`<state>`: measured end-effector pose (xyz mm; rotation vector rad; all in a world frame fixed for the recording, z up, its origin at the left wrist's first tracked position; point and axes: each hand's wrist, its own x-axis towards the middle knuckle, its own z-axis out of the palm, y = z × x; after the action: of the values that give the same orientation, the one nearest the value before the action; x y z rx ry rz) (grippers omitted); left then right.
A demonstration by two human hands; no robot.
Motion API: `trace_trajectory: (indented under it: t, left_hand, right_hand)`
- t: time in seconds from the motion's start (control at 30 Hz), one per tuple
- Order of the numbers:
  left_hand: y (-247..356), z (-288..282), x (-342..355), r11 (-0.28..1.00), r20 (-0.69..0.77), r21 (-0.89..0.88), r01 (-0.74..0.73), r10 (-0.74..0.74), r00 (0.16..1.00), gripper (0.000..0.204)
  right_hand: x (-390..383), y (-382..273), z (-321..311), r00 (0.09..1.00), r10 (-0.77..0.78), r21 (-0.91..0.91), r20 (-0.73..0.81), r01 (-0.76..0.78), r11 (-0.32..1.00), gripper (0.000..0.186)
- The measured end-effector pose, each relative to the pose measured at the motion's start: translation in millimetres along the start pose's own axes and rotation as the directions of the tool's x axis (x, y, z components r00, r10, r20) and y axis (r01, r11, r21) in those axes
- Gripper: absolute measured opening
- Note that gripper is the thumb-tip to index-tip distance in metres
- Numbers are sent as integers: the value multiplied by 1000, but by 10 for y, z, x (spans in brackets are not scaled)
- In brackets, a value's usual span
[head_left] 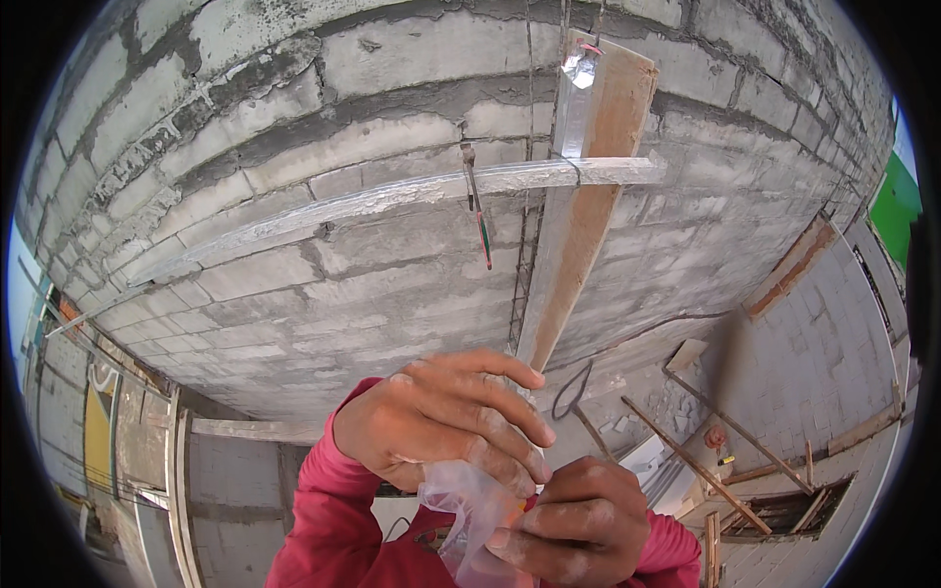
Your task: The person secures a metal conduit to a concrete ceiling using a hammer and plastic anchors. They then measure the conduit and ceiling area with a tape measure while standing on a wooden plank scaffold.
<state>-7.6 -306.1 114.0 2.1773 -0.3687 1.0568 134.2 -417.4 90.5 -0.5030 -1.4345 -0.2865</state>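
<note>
One clear plastic bag [459, 510], lower centre of frame: held clamped in the curled fingers of left hand [446, 416] and right hand [585, 524], contents largely hidden. Upper centre: one whitened bar [372, 198], laid across one wooden board [586, 240]; one slim tool [477, 211] hung thereon.

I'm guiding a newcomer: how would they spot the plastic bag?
In front of the block wall, the left hand and right hand come together. The plastic bag bunches beneath the left hand, beside the right. Its crumpled, see-through film sets it apart from the solid pink sleeves.
</note>
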Motion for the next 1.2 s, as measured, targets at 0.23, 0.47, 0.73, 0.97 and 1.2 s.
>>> trace_trajectory:
  t: [0.23, 0.47, 0.73, 0.97, 1.2]
  left_hand:
    - [173, 105, -139, 999, -33, 39, 32, -31, 999, 20]
    - [314, 154, -284, 992, -29, -66, 110, -112, 993, 33]
    - [477, 68, -353, 947, 128, -169, 274, -255, 958, 27]
    - [388, 183, -150, 943, 245, -137, 304, -265, 932, 32]
    - [203, 474, 38, 943, 221, -160, 293, -255, 941, 25]
  right_hand:
    - [-13, -64, -405, 911, 6, 173, 413, -85, 981, 28]
    - [-621, 110, -834, 858, 228, 244, 460, -369, 897, 28]
    - [-3789, -226, -2629, -751, 636, -983, 177, -105, 149, 38]
    - [-4442, -35, -2334, -662, 745, -910, 80, -353, -217, 42]
    - [-4275, -70, -2054, -603, 795, -842, 68, -461, -278, 46]
